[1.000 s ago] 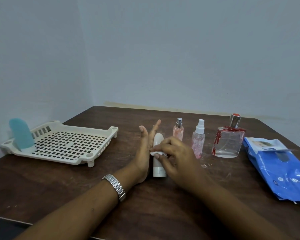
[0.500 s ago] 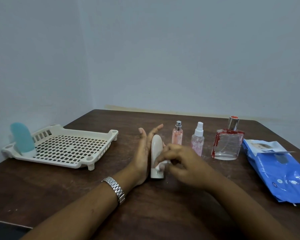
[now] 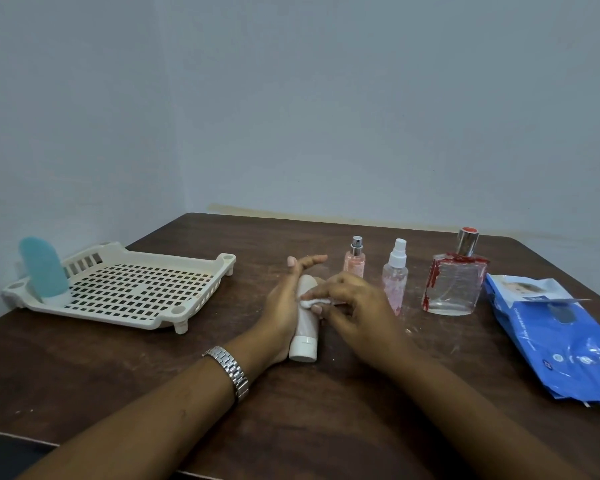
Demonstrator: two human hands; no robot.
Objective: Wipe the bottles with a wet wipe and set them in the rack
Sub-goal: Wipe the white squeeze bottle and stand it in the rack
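Note:
A white tube bottle (image 3: 304,336) stands cap-down in the middle of the table. My left hand (image 3: 284,306) rests flat against its left side with straight fingers. My right hand (image 3: 352,306) pinches a small white wet wipe (image 3: 313,302) against the bottle's upper part. Behind stand a small pink spray bottle (image 3: 354,263), a clear pink mist bottle (image 3: 395,278) and a square glass perfume bottle (image 3: 454,282) with red marks. The cream rack (image 3: 129,289) lies at the left, with a blue bottle (image 3: 44,270) upright in its far left corner.
A blue pack of wet wipes (image 3: 555,337) lies at the right edge of the dark wooden table (image 3: 326,410). Walls close in behind and to the left. A metal watch (image 3: 231,370) is on my left wrist.
My right hand has slid the wipe from the bottle's lower part up toward its top. The left hand stays flat against the bottle, which now leans slightly.

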